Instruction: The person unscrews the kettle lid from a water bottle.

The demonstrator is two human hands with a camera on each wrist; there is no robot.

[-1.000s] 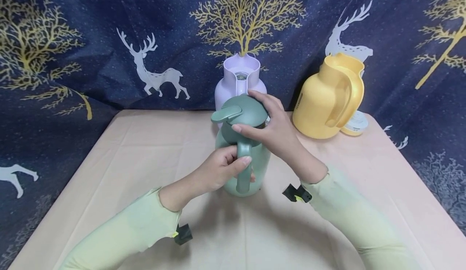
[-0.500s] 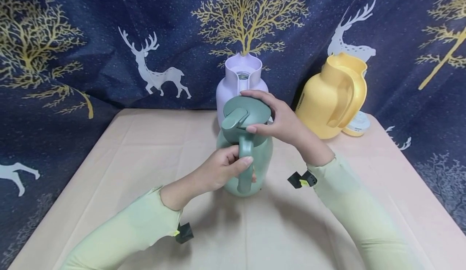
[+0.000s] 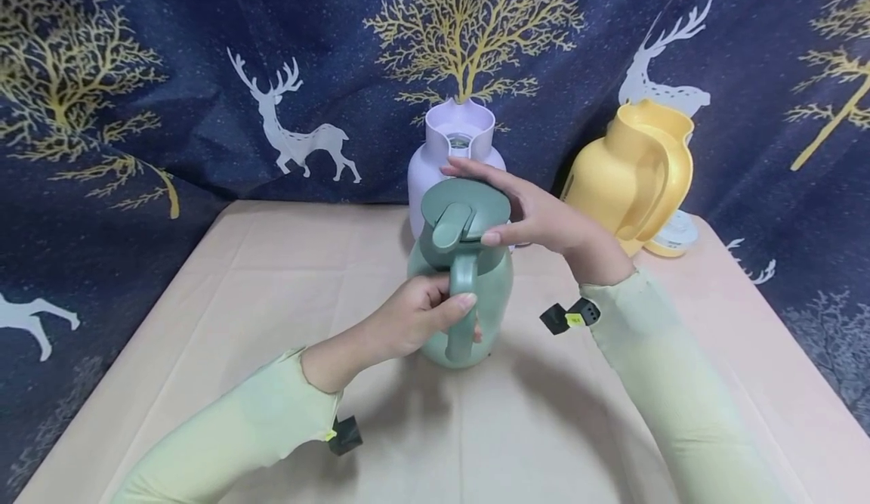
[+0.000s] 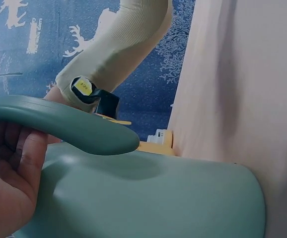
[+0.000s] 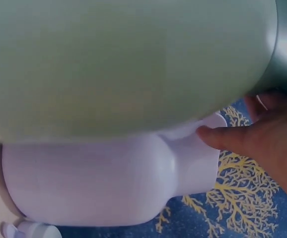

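Note:
A green jug (image 3: 476, 300) stands upright in the middle of the table, its handle (image 3: 461, 304) turned toward me. My left hand (image 3: 414, 319) grips that handle; in the left wrist view the fingers (image 4: 14, 163) curl under the handle (image 4: 64, 124) beside the jug body (image 4: 148, 198). My right hand (image 3: 537, 213) grips the dark green lid (image 3: 465, 213) on top, fingers curled around its rim. In the right wrist view the jug body (image 5: 123, 64) fills the frame and a fingertip (image 5: 223, 139) shows at the right.
A lilac jug (image 3: 457, 149) with no lid stands right behind the green one. A yellow jug (image 3: 632, 175) stands at the back right with a white and yellow lid (image 3: 674, 233) beside it. The table wears a peach cloth (image 3: 238, 300); a dark patterned curtain (image 3: 170, 73) hangs behind.
My right hand has turned the green lid clockwise: its thumb tab swung from pointing left to pointing toward me. The right forearm swung out to the right. My left hand kept hold of the handle.

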